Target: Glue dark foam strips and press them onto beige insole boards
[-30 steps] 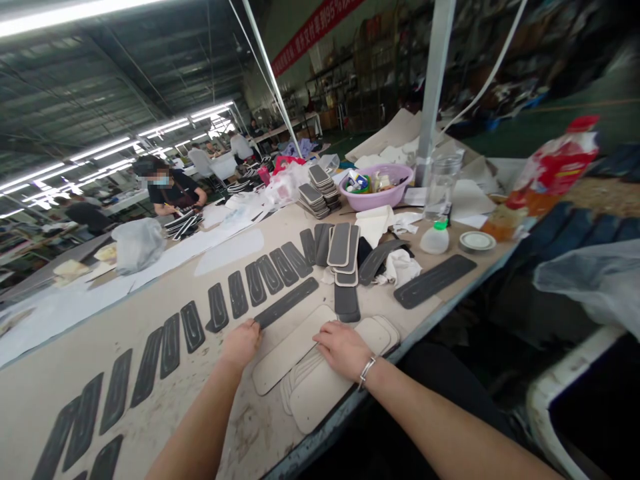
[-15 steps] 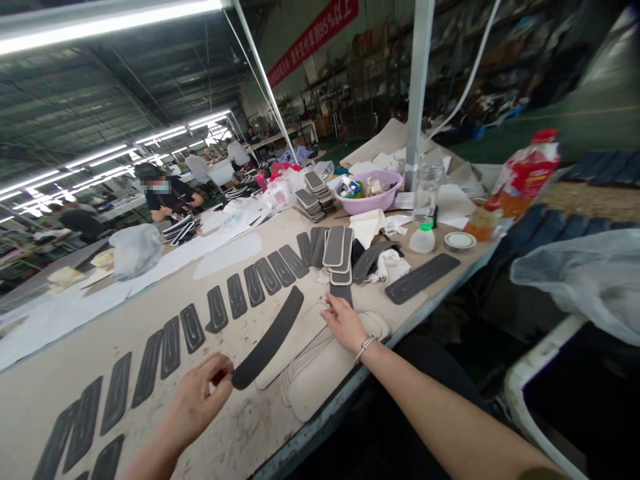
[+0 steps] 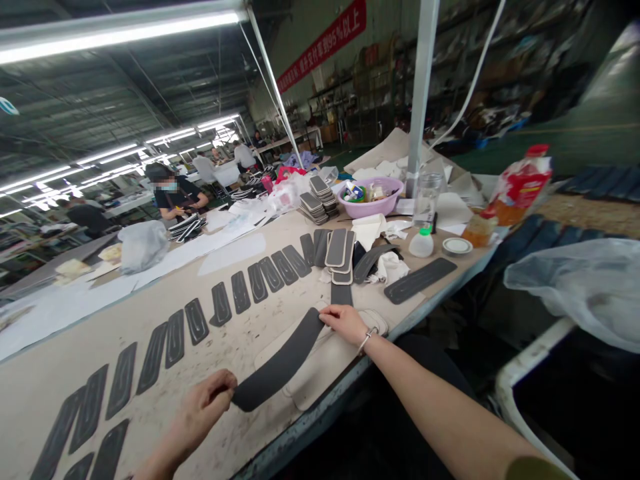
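A curved dark grey strip of sheet material is stretched between my two hands, over a pile of beige rounded panels. My left hand pinches its near left end, with the fingertips partly hidden from view. At the far right end, my right hand grips the corner between thumb and fingers. Beyond the strip, several dark pieces with shiny outlines lie in a slanting row on the table. A stack of grey panels with pale edges sits just past my right hand.
A lilac basin of small items, a glass jar and a green-capped bottle stand at the back right. Another dark strip lies near the table edge. A metal post rises behind. Across the table, a person handles striped pieces.
My right hand has closed on the far end of the strip, which it was apart from before. The strip has shifted slightly right and toward me, over the beige panels.
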